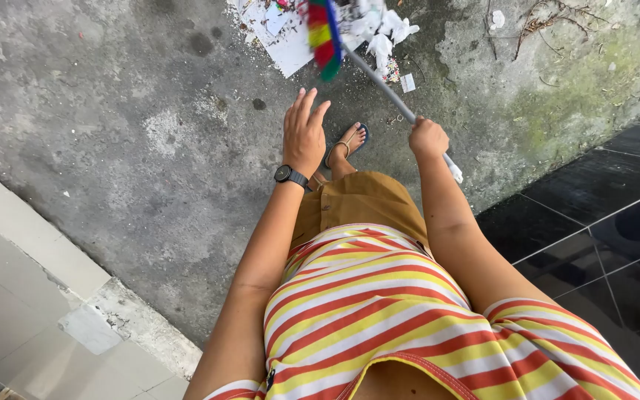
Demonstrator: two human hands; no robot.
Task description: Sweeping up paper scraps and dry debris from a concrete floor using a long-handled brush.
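Tiles (16, 296), pale and square, fill the lower left of the frame, edged by a chipped white curb (131, 322) that runs diagonally toward the bottom centre. Right of that, grey stained concrete (135, 126) takes up most of the upper left and centre. Near the middle of the frame the left hand (304, 137) hangs over the concrete, back to the camera, its grip spread with the fingers apart and holding nothing; a black watch (289, 175) sits on its wrist. Just right of that hand a foot in a blue sandal (347, 144) stands on the concrete, above tan shorts (361, 204) and a shirt (379, 311) striped red, yellow and white that fills the bottom centre. At the top centre the broom (324, 37), with bristles in red, yellow, green and blue, rests against a heap of torn white paper (368, 30) on the concrete; its grey handle slants down to the right. The right hand (428, 138), right of centre, has its grip closed tight around that handle near its lower end, with a short white tip sticking out below the fist. Farther right the concrete turns mossy green (564, 104), with dry twigs (542, 22) at the upper right. Glossy black tiles (594, 222) cover the lower right of the frame.
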